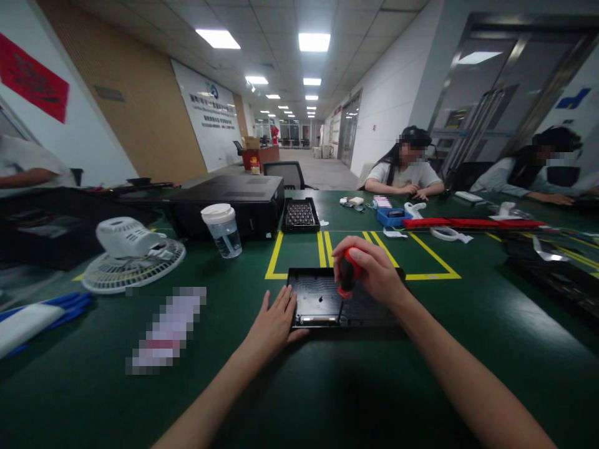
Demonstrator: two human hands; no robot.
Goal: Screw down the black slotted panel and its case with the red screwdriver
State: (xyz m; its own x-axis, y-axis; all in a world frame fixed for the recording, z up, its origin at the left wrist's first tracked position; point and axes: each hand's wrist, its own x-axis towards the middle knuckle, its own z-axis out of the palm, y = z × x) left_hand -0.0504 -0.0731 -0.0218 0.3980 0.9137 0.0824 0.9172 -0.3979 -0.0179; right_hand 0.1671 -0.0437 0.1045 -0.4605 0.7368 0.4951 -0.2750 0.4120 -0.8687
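A shallow black casing (314,298) lies on the green table in front of me. My left hand (279,317) rests against its left edge with the fingers stretched out. Wrapped round a red and black screwdriver (347,274), my right hand (372,265) is over the casing. The screwdriver points down, its shaft reaching the lower part of the casing beside a slim metallic strip (319,320). Whether the tip sits on a screw is too small to tell. My right hand and forearm hide the casing's right part.
A lidded clear cup (221,231), a white fan (133,255) and a large black case (229,206) stand to the left. Beyond the casing is a black tray of small parts (301,215). A blue box (392,217) and white tape roll (444,234) lie right; people sit around.
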